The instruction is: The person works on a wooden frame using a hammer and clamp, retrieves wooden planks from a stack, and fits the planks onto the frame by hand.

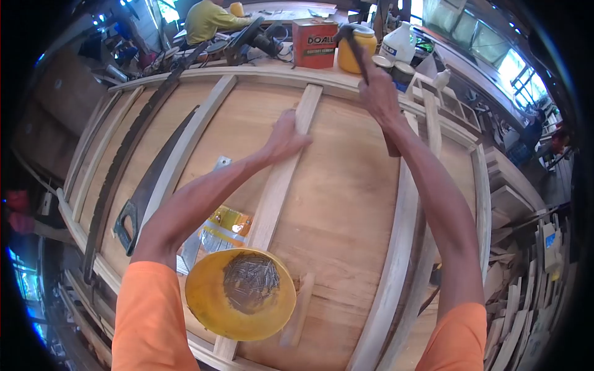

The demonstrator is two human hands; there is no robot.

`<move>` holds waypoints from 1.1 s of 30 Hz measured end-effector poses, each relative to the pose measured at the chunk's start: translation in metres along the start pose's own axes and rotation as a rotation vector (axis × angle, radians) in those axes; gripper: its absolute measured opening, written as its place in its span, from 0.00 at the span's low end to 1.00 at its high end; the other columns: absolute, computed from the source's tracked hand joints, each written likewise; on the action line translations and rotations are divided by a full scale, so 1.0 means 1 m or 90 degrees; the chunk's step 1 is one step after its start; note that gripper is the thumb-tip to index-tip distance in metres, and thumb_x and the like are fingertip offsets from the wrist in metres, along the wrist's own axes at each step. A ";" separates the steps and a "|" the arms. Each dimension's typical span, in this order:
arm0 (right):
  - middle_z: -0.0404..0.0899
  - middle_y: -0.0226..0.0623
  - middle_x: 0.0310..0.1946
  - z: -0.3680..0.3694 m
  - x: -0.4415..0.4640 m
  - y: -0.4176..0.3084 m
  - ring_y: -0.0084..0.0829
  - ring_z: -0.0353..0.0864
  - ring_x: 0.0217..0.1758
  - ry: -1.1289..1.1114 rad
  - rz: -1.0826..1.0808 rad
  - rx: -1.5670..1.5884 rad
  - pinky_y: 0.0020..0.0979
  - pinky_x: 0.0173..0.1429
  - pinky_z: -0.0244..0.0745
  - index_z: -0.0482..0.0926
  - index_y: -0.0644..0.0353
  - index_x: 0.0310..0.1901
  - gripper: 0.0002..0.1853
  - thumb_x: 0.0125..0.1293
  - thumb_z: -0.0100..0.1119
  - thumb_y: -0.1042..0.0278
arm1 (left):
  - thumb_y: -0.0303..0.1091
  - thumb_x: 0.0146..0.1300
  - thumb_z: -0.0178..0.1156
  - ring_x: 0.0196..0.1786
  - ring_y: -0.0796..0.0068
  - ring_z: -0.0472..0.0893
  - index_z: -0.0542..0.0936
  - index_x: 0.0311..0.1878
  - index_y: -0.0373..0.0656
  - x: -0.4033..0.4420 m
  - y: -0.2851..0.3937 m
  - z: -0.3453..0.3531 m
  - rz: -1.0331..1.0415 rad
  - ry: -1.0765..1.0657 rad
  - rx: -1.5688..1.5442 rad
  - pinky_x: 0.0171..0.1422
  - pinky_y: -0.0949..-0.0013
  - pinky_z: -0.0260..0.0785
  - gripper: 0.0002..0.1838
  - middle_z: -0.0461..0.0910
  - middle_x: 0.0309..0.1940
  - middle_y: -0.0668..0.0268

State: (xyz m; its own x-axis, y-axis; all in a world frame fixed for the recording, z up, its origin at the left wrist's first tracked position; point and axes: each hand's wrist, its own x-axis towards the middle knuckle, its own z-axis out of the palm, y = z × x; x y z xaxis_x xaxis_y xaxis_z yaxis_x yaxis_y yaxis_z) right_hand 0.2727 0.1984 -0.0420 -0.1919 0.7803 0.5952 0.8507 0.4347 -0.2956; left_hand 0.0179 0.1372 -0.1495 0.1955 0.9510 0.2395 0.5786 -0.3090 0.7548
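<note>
My right hand (378, 96) is raised over the far part of a framed wooden panel (346, 185), closed around a hammer (357, 52). The hammer's head points up and to the left, and the handle end shows below my wrist. My left hand (289, 137) is closed over the far half of a pale wooden slat (275, 198) that runs across the panel. Its fingertips are partly hidden, so a nail between them cannot be made out. A yellow bowl (207, 297) sits at the slat's near end, with several nails (250, 278) in it.
A handsaw (154, 176) and a long dark toothed strip (127, 148) lie at left. A plastic packet (226, 226) is beside the slat. Beyond the frame stand a red tin (314, 43), a yellow container (356, 59) and a white jug (399, 43). Another person (213, 21) works behind. Wood offcuts (520, 284) are piled at right.
</note>
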 end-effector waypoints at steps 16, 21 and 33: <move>0.90 0.49 0.40 -0.002 0.049 0.048 0.42 0.91 0.29 -0.196 0.052 0.060 0.41 0.41 0.88 0.79 0.55 0.68 0.29 0.63 0.66 0.64 | 0.34 0.47 0.72 0.62 0.42 0.77 0.79 0.57 0.25 0.001 0.005 0.000 0.016 0.050 0.031 0.71 0.53 0.70 0.33 0.78 0.56 0.39; 0.89 0.45 0.36 0.011 0.111 0.057 0.37 0.90 0.30 -0.229 0.071 -0.092 0.39 0.35 0.84 0.86 0.61 0.47 0.14 0.61 0.69 0.65 | 0.34 0.47 0.72 0.62 0.42 0.77 0.79 0.56 0.26 0.005 0.001 0.001 0.029 0.075 0.040 0.71 0.54 0.70 0.32 0.78 0.55 0.40; 0.88 0.41 0.31 0.037 0.089 0.053 0.32 0.86 0.28 -0.475 0.000 -0.042 0.36 0.38 0.83 0.89 0.63 0.50 0.21 0.52 0.67 0.69 | 0.38 0.47 0.72 0.64 0.39 0.76 0.77 0.57 0.24 -0.003 0.000 0.008 0.019 0.039 0.022 0.72 0.48 0.68 0.36 0.77 0.57 0.38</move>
State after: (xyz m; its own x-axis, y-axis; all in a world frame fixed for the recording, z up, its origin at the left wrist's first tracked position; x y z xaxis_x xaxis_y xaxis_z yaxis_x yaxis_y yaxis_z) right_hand 0.2827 0.3077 -0.0319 -0.4524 0.8885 -0.0768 0.8739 0.4245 -0.2366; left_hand 0.0239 0.1337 -0.1552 0.1658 0.9397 0.2992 0.6008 -0.3368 0.7250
